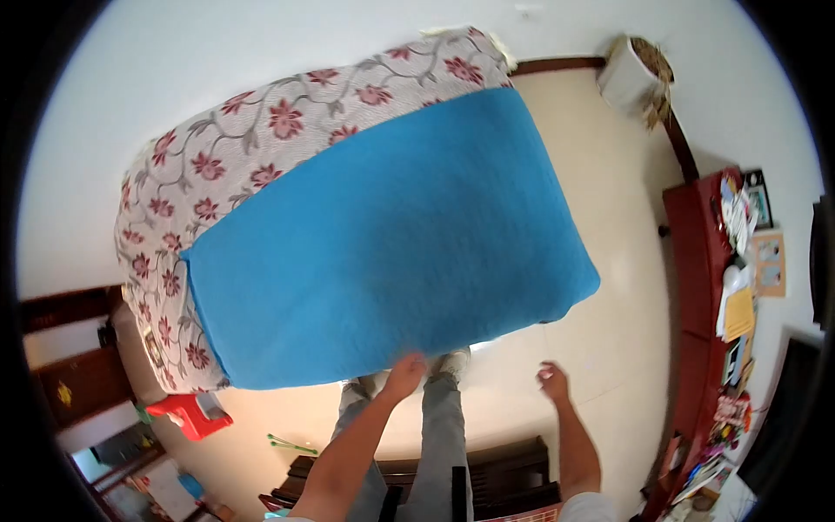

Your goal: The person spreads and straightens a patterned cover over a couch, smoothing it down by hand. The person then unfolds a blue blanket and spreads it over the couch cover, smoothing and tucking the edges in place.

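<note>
A blue cloth point(383, 235) lies spread nearly flat over the seat of a sofa or daybed. Behind and to the left of it, a flowered cover point(285, 117) with red blossoms drapes the back and arm. Close to the blue cloth's near edge is my left hand point(404, 377); its fingertips are smeared, and I cannot tell whether they touch the cloth. My right hand point(553, 381) hangs over the tiled floor, apart from the cloth, with its fingers curled in and nothing visible in them.
A red plastic stool point(193, 416) stands at the sofa's left end. Dark wooden furniture point(504, 461) is close behind my legs. Along the right wall runs a red cabinet point(696, 322) with cluttered items on top. A white plant pot point(628, 76) stands in the far right corner.
</note>
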